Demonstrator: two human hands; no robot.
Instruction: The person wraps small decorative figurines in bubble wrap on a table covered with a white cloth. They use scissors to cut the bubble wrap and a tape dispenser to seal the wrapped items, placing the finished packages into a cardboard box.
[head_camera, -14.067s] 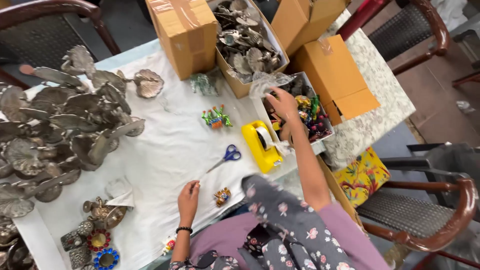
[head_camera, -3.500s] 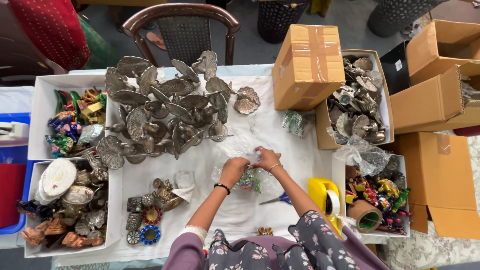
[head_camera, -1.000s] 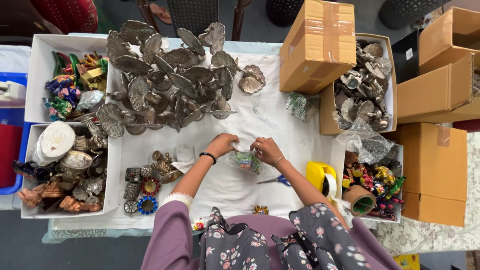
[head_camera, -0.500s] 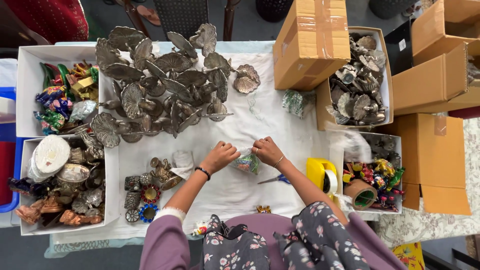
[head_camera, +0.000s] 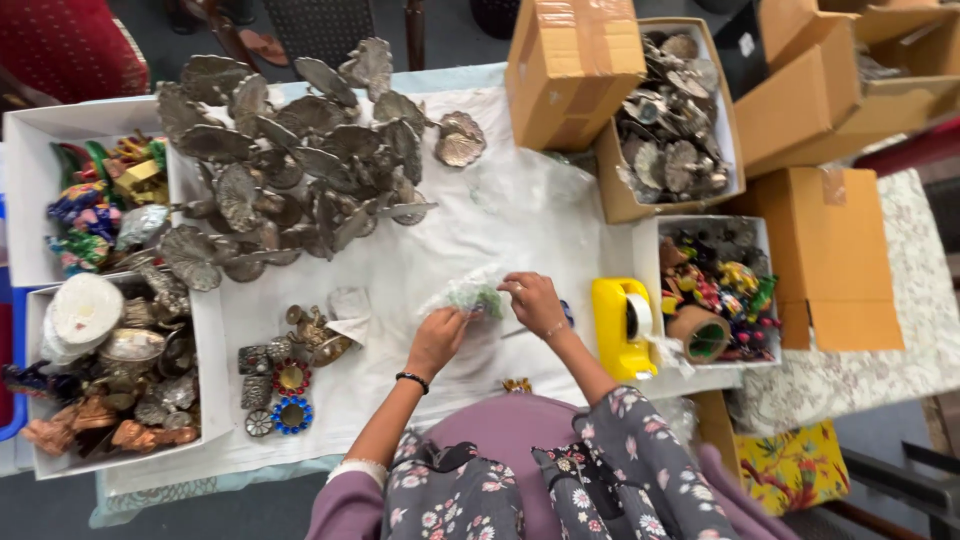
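Both my hands work on a small clear plastic bag (head_camera: 468, 297) with colourful bits inside, held just above the white cloth (head_camera: 500, 215). My left hand (head_camera: 438, 338) pinches its near left side. My right hand (head_camera: 533, 302) grips its right end. A pile of grey metal leaf-shaped pieces (head_camera: 290, 175) lies beyond the bag at the far left. Small round ornaments (head_camera: 285, 385) sit on the cloth left of my left hand.
A yellow tape dispenser (head_camera: 622, 325) stands right of my right hand, beside a white tray of colourful trinkets (head_camera: 715, 290). Cardboard boxes (head_camera: 570, 65) and a box of metal pieces (head_camera: 670, 120) sit far right. White trays of ornaments (head_camera: 95, 370) line the left edge.
The view has shifted slightly. My hands stay together on the plastic bag, which has moved a little toward the right.
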